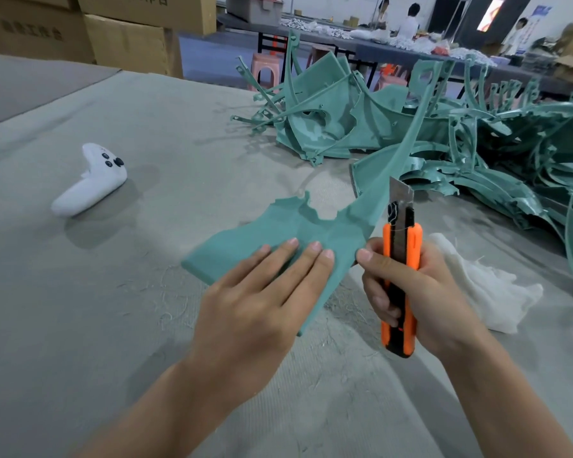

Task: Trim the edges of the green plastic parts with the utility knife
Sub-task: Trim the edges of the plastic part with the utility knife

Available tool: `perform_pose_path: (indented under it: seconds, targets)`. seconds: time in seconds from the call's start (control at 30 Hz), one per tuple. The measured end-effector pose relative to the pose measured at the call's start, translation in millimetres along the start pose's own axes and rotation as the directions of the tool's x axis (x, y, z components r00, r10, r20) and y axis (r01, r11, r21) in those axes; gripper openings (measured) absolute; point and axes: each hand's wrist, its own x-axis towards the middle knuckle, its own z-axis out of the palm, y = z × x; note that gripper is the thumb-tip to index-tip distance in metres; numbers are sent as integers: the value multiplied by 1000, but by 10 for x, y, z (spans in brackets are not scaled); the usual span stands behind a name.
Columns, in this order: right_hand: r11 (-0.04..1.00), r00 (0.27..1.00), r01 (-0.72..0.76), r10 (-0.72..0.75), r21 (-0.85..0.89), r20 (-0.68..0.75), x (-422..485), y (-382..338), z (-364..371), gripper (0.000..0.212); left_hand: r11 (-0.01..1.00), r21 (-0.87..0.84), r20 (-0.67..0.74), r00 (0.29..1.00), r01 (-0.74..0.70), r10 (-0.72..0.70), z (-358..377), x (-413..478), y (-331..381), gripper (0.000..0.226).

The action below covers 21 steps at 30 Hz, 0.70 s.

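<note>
A grey fabric-covered surface carries a heap of green plastic parts beyond both grips. The left hand keeps its grip flat, fingers straight, pressing a jagged green plastic sheet down. Just right of it, the right hand curls its grip round an orange-and-black utility knife, blade up beside the sheet's rising strip.
</note>
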Motion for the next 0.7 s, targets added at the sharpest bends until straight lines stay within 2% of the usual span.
perform_pose_path:
  seconds: [0.17, 0.27, 0.47, 0.7]
  targets:
    - [998, 999, -30, 30, -60, -14, 12, 2, -8, 20, 1000, 23, 24, 1000, 1, -2, 18, -14, 7, 66]
    - [998, 997, -48, 46, -36, -57, 25, 22, 20, 26, 1000, 18, 34, 999, -9, 8, 14, -16, 7, 55]
    - [998, 989, -50, 54, 35, -135, 24, 3, 7, 40, 1000, 11, 31, 999, 29, -29, 1, 2, -16, 55]
    - [998, 970, -52, 58, 33, -237, 37, -14, -5, 39, 999, 14, 15, 999, 51, -52, -18, 11, -39, 57]
